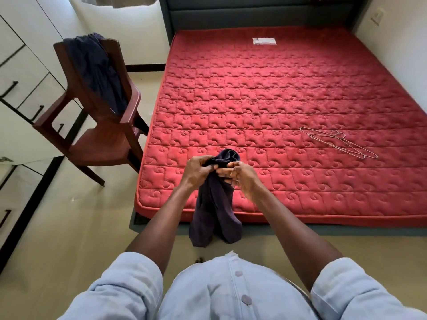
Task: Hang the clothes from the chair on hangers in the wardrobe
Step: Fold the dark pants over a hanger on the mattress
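Both the left hand (pixel 200 170) and right hand (pixel 240 176) pinched the bunched top edge of a dark garment (pixel 216 204), hanging limp, light and soft before the mattress (pixel 265 112), likely best held by its hem.

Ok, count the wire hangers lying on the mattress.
2 wire hangers, overlapping each other on the right side of the red mattress, hooks pointing toward the headboard. A third under them can't be ruled out.

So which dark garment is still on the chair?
The navy one draped over the chair back, at left. The other dark garment hangs from both hands, left and right, by the bed.
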